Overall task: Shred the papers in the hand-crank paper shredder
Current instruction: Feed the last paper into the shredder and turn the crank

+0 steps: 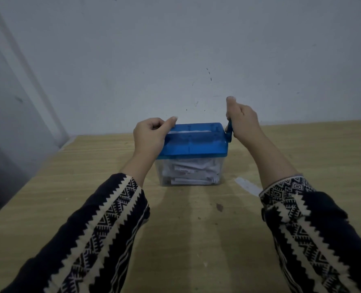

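Note:
A small hand-crank shredder with a blue lid (193, 142) sits mid-table on a clear bin (190, 173) packed with white paper strips. A thin white edge of paper (188, 131) shows in the lid's slot. My left hand (151, 136) grips the lid's left end, thumb resting on top near the slot. My right hand (241, 121) is closed around the blue crank handle (229, 132) at the lid's right end. Both forearms wear dark patterned sleeves.
The wooden table (90, 187) runs up to a pale wall behind the shredder. A loose white paper scrap (247, 186) lies on the table beside my right wrist. The table's left edge drops off to a dark gap.

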Action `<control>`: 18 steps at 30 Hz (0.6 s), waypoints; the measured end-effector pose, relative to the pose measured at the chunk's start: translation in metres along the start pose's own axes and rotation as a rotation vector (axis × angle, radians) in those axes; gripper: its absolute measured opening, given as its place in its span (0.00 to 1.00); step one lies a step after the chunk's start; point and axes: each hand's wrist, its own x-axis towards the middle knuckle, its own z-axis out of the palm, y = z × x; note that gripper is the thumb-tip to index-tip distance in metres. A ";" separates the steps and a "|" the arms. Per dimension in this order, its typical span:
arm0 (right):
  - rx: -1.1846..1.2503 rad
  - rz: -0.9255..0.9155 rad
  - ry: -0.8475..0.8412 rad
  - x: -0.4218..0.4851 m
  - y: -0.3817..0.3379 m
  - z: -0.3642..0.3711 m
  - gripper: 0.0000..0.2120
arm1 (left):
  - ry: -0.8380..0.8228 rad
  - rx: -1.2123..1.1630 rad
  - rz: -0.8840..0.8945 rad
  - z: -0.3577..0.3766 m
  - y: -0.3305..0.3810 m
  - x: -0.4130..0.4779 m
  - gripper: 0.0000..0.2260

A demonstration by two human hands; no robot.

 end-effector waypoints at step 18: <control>0.017 0.628 -0.300 0.017 -0.007 0.000 0.11 | 0.004 -0.040 -0.016 -0.001 0.006 -0.009 0.11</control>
